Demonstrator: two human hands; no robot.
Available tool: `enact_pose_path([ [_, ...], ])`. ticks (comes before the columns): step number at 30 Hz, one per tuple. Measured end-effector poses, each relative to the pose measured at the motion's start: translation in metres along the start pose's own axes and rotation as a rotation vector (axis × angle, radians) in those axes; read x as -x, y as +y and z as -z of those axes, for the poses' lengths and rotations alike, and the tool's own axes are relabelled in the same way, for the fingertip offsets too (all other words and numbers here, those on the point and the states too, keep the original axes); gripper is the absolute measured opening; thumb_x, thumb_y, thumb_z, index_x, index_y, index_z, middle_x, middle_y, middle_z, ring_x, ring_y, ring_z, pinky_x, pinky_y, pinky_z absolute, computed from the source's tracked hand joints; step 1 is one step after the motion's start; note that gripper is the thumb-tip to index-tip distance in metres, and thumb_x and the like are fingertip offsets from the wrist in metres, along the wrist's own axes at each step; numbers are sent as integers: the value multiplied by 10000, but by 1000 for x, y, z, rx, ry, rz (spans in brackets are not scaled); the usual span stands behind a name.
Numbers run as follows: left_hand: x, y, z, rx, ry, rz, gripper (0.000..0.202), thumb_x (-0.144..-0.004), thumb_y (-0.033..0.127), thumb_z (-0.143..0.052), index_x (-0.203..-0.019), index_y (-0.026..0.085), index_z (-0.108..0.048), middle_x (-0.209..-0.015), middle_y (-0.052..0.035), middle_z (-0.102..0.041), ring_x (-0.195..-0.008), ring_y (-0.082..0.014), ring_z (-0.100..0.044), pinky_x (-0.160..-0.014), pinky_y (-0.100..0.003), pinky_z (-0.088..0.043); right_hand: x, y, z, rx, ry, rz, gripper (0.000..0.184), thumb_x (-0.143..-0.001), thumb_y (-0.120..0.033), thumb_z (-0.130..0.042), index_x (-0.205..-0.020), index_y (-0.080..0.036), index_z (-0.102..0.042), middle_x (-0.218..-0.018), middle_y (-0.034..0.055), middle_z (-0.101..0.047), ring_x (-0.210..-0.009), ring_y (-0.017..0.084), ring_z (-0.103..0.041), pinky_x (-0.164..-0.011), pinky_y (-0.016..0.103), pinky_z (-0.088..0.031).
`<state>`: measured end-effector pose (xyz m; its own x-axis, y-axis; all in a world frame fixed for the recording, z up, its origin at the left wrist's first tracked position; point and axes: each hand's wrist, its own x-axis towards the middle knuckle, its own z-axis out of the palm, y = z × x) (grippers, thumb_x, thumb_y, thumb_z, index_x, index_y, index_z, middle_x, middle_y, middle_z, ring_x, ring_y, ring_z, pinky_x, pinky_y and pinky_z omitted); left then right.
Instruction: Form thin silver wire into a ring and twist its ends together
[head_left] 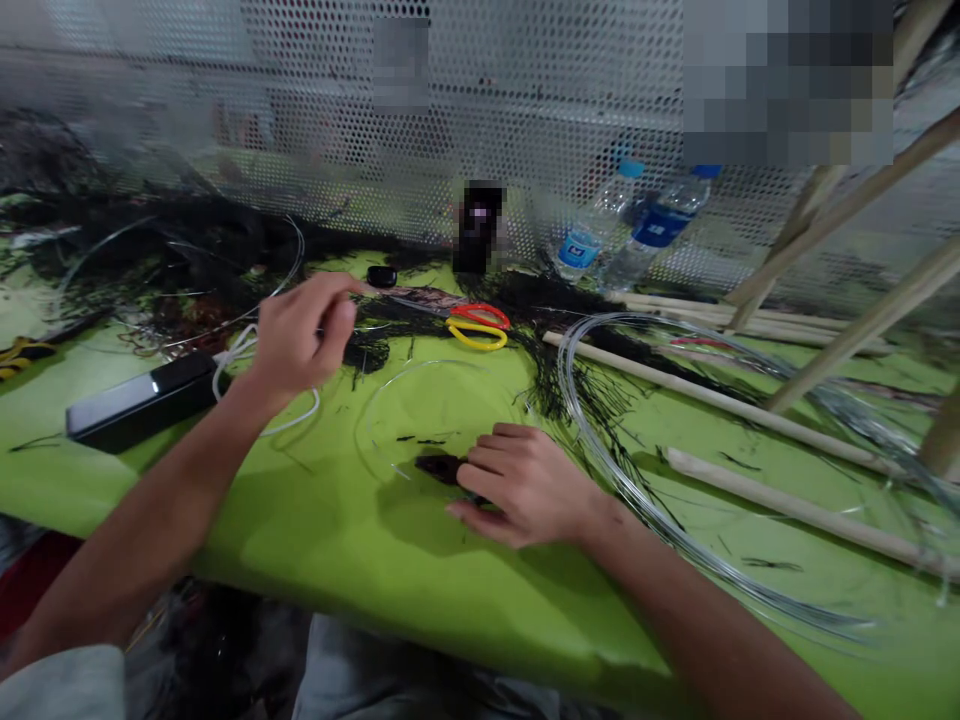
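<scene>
My left hand (304, 335) hovers over the back left of the green surface, its index finger stretched out and its thumb apart. Nothing shows in its grasp, though its curled fingers are partly hidden. The fingertip is near the blades of scissors (478, 333) with one red and one yellow handle loop. Lower, at the middle, my right hand (517, 485) is wrapped around dark pliers (439, 467). Their jaws point left, and the handles are mostly hidden in my palm. A thin curved wire (367, 400) lies by the jaws.
A large wire coil (622, 470) and wooden sticks (720, 400) lie at the right. Two water bottles (589, 235) lean against the perforated metal panel (322, 110). A dark box-shaped device (142, 395) with a white cable (292, 420) sits left. Black strands (217, 235) cover the back.
</scene>
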<state>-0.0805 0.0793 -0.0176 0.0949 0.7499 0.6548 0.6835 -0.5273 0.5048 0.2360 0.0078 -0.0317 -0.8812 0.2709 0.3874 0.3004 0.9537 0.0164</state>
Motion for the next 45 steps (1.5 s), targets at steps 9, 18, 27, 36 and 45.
enact_pose_path([
  [9, -2, -41, -23, -510, -710, 125, 597, -1068, 461, -299, -1563, 162, -451, -1624, -134, -462, -1527, -312, -395, -1259, -485, -301, 1, 3, 1, -56, -88, -97, 351, -1044, -447, -522, -866, -184, -673, -721, 2, -625, -626, 159, -514, -650, 332, -319],
  [18, 13, -16, -27, -522, -780, 116, 626, -1077, 424, -256, -1610, 112, -362, -1642, -173, -421, -1547, -315, -365, -1272, -462, -288, 2, 6, -1, -94, -89, -128, 347, -1057, -415, -506, -863, -187, -680, -724, -1, -631, -638, 150, -531, -646, 318, -330],
  [27, 5, -28, -40, -424, -654, 85, 642, -1081, 452, -272, -1615, 101, -331, -1631, -183, -433, -1521, -298, -402, -1249, -449, -326, 0, 7, -1, -89, -148, -123, 318, -1035, -441, -543, -892, -185, -666, -759, 20, -662, -675, 165, -570, -674, 319, -358],
  [36, 9, 6, 82, -281, -13, 38, 562, -1088, 504, -240, -1359, 219, -642, -1361, -54, -693, -1214, -244, -640, -1052, -439, -477, 1, 6, -5, -2, -177, -119, 222, -1047, -311, -538, -894, -191, -644, -780, 22, -674, -693, 173, -600, -678, 325, -358],
  [45, 105, -24, 129, -605, 49, 366, 453, -932, 616, -548, -1199, 302, -737, -1297, -75, -725, -1259, -401, -623, -1031, -610, -440, 1, 5, -5, 7, -154, -107, 238, -1046, -291, -538, -868, -185, -653, -786, 32, -687, -688, 172, -608, -686, 326, -366],
])
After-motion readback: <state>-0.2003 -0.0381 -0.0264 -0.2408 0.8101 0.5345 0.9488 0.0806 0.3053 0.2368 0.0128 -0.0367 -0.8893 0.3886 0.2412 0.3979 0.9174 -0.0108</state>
